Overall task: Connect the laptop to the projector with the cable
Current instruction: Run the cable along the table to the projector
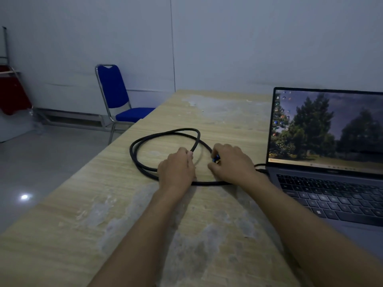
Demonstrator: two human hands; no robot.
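A black cable (145, 139) lies coiled in loops on the worn wooden table (62, 224). My left hand (176, 168) grips one strand of the coil between thumb and fingers. My right hand (232, 162) is closed on the cable's blue and gold plug (216, 159), which pokes out beside the thumb. An open grey laptop (331, 193) stands at the right with its screen lit, showing trees. A dark cable end (261, 168) runs to the laptop's left side; whether it is plugged in is hidden. No projector is in view.
A blue chair (116, 96) with a metal frame stands beyond the table's far left corner. Red cloth on a rack (12, 94) hangs at the far left. A pale wall stands behind the table and a grey floor lies to the left.
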